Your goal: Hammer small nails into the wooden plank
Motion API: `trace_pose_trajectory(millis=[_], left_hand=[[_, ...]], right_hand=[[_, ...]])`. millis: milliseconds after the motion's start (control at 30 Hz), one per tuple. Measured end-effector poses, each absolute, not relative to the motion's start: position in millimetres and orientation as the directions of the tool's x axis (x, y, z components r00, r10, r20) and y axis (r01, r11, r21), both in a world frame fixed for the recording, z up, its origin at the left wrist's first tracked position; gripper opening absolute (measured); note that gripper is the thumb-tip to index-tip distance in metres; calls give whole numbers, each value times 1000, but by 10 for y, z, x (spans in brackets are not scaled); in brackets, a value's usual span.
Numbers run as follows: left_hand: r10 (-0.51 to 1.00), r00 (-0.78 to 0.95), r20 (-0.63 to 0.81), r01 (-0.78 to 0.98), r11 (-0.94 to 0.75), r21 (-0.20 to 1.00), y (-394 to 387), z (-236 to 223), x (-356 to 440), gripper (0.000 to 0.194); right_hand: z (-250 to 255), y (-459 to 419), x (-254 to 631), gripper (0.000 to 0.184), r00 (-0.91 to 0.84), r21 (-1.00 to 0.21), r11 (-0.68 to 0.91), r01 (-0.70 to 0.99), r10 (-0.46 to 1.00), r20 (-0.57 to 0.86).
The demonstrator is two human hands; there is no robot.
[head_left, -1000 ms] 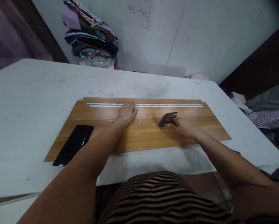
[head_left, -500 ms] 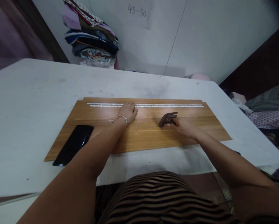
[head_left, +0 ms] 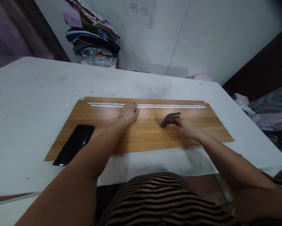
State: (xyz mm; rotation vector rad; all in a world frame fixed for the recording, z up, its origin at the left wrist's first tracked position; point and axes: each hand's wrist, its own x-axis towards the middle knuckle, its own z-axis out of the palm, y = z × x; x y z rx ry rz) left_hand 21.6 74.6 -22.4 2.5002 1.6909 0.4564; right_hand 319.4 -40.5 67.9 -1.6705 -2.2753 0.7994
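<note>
My right hand [head_left: 187, 128] is closed around the handle of a dark claw hammer [head_left: 168, 120]. The hammer's head rests on or just over a wooden board [head_left: 150, 142]; I cannot tell whether it touches. From the hammer a row of small dark marks or nail heads [head_left: 147, 127] runs leftward along the board. My left hand [head_left: 129, 112] lies flat on the wood, fingers stretched out and holding nothing. Its fingertips cover part of two thin white marked strips [head_left: 171, 106] along the far edge. Loose thin nails [head_left: 112, 121] lie just left of my wrist.
A black phone [head_left: 75, 143] lies on the board's left end, partly behind my left forearm. The board rests on a white table [head_left: 25, 103]. Folded clothes [head_left: 93, 37] are stacked against the wall at the back left. More fabric [head_left: 271, 121] lies beyond the table's right edge.
</note>
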Motion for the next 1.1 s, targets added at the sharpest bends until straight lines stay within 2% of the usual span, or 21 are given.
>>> trace_pose_trajectory(millis=[467, 667, 833, 1100], left_hand=[[923, 337, 187, 884, -378, 276, 741, -230, 222, 37], [919, 342, 197, 880, -387, 275, 748, -240, 220, 36], [922, 340, 184, 885, -380, 269, 756, -236, 223, 36], [920, 336, 203, 880, -384, 281, 749, -246, 230, 38]], right_hand=[[675, -391, 3208, 21, -342, -518, 206, 830, 922, -181], [750, -397, 3200, 22, -263, -463, 144, 875, 943, -205], [689, -394, 3188, 20, -329, -489, 199, 850, 924, -196], [716, -395, 3216, 20, -315, -485, 200, 851, 934, -169]])
